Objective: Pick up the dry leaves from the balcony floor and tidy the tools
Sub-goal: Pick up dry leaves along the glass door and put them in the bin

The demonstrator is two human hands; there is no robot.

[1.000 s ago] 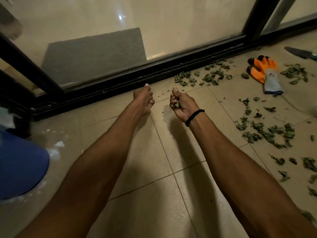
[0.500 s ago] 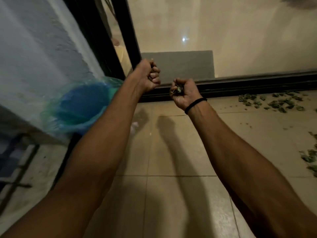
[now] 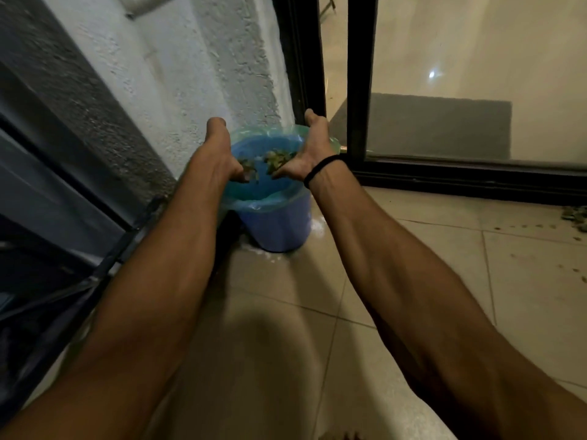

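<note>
Green-brown leaves [image 3: 277, 158] lie between your two palms, a few by the left thumb and more against the right palm. Your fingers [image 3: 216, 126] look stretched forward and relaxed, not curled round anything, on the left hand [image 3: 219, 150] and the right hand [image 3: 316, 144] alike. The palms tilt toward each other above the blue bin [image 3: 279, 223], so I judge you are tipping the load in. Bits could cling to your skin and drop on the floor [image 3: 413, 281] once you pull away, so brush your palms together over the opening. The thin plastic liner [image 3: 241, 201] hangs loosely over the rim, and a wrist catching it could drag it inside. At far right, more scattered leaves [image 3: 575, 214] wait on the floor.
</note>
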